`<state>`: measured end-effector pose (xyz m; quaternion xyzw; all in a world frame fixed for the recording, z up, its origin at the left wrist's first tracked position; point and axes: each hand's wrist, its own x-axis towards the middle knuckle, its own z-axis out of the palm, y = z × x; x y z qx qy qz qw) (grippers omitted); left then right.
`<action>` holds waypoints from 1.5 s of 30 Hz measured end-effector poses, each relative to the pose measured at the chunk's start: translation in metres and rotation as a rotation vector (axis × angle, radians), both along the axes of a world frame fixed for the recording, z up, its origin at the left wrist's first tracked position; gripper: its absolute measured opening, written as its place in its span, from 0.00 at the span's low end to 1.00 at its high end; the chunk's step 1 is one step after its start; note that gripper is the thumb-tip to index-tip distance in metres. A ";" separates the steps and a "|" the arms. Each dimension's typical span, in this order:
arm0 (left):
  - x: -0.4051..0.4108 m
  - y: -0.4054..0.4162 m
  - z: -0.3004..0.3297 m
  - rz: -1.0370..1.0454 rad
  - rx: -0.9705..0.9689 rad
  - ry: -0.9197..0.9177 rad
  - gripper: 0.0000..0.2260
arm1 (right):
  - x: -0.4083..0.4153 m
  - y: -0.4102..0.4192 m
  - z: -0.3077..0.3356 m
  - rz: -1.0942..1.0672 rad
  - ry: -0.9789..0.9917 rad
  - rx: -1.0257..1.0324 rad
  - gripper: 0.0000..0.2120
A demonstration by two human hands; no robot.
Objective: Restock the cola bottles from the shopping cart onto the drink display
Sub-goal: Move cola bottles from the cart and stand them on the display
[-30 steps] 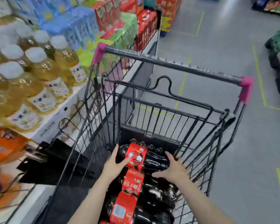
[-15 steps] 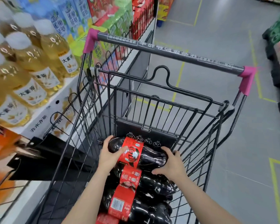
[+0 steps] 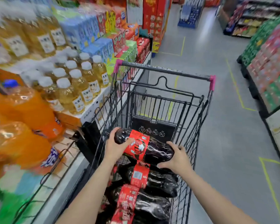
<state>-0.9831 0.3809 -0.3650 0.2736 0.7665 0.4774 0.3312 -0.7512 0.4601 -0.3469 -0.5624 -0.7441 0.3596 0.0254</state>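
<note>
A large dark cola bottle (image 3: 158, 151) with a red label lies sideways, lifted above the other bottles in the black wire shopping cart (image 3: 199, 110). My left hand (image 3: 115, 146) grips its left end. My right hand (image 3: 178, 160) holds its right end from below and behind. More cola bottles (image 3: 155, 180) with red labels lie stacked in the cart underneath. The drink display (image 3: 68, 152) runs along the left, with a wire rail at its front edge.
Orange soda bottles (image 3: 23, 113) with blue caps and yellow tea bottles (image 3: 78, 88) fill the left shelf, with boxed drinks (image 3: 97, 46) farther back. The cart handle (image 3: 165, 71) has pink ends. Grey aisle floor with yellow lines lies to the right, beside stacked crates (image 3: 271, 62).
Both hands have closed on the top cola bottle and raised it off the pile. The view has swung up and left, bringing more of the shelf into sight.
</note>
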 end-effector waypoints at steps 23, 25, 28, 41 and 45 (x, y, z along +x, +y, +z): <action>0.115 -0.315 0.085 0.136 0.192 0.118 0.37 | 0.101 -0.278 0.076 0.114 0.126 0.166 0.49; 0.125 -0.348 0.097 0.135 0.235 0.150 0.33 | 0.110 -0.305 0.083 0.134 0.142 0.165 0.49; 0.137 -0.396 0.112 0.129 0.250 0.207 0.30 | 0.119 -0.342 0.093 0.178 0.158 0.170 0.49; 0.118 -0.604 0.154 0.292 0.240 0.272 0.54 | 0.080 -0.520 0.102 0.292 0.298 0.194 0.47; 0.088 -0.675 0.160 0.348 0.266 0.297 0.52 | 0.048 -0.589 0.104 0.302 0.330 0.202 0.46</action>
